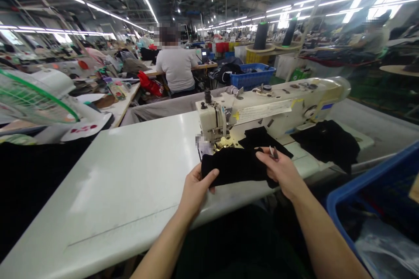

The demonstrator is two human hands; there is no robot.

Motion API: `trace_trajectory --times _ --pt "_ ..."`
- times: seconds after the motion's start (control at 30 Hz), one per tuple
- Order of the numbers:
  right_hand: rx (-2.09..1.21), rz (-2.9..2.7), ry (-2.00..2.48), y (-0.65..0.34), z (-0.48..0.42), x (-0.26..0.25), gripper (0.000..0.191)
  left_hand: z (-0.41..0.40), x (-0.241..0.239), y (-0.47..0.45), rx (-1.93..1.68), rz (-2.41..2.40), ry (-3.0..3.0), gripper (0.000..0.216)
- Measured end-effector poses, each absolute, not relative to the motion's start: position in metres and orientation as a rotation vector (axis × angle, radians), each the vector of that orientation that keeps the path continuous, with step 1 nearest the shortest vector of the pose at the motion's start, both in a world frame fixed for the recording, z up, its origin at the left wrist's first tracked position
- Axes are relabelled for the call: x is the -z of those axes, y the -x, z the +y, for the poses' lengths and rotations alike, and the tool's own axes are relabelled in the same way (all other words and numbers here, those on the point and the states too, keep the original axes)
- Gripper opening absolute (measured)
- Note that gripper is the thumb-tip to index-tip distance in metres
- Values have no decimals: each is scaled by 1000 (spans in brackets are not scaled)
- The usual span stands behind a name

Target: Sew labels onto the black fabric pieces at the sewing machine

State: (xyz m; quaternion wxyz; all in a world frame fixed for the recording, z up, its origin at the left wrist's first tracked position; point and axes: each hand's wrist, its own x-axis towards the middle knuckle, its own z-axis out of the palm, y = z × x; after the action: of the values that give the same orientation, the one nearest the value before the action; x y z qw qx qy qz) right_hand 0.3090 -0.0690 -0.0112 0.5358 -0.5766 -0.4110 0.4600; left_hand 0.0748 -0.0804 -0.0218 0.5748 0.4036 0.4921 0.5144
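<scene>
Bench: in the head view, a pale, smooth sewing bench point(137, 161) with a dark ruled line point(122, 225) beside its near edge.
Black panel: a flat, soft-looking black cloth panel point(237, 165) spread between both hands over the bench's near edge, just in front of the machine's needle end; how much of it rests on the top I cannot tell.
Left hand: the left hand point(198, 185) grips the panel's left end, thumb on top, fingers beneath.
Right hand: the right hand point(279, 168) pinches the panel's right end; a small dark metal tool point(274, 153) juts up from between its fingers.
Machine: a cream metal sewing machine point(258, 111) stands along the bench's far edge, its needle end to the left.
Other cloth: one black cloth piece point(262, 136) lies behind the panel; another black cloth piece point(327, 139) drapes towards the bench's right end.
Crate: a blue plastic crate point(376, 173) stands off the bench's near right corner.
</scene>
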Motion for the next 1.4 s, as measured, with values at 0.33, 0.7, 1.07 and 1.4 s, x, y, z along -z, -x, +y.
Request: trace_trajectory --times 0.33,0.7,1.07,1.4 --pt "-811 -1155 1415 -302 -71 19 41 -76 16 -62 -1387 1157 -725 37" --pt "-874 -1122 1453 -309 -70 32 45 -78 22 -55 -1340 1177 -688 39" --pt "-834 -1557 1178 -295 -92 -2 24 -60 6 -9 -1479 1147 -1095 21" --pt "-874 -1872 1483 -256 -105 27 18 -36 32 27 -1000 1779 -1929 30"
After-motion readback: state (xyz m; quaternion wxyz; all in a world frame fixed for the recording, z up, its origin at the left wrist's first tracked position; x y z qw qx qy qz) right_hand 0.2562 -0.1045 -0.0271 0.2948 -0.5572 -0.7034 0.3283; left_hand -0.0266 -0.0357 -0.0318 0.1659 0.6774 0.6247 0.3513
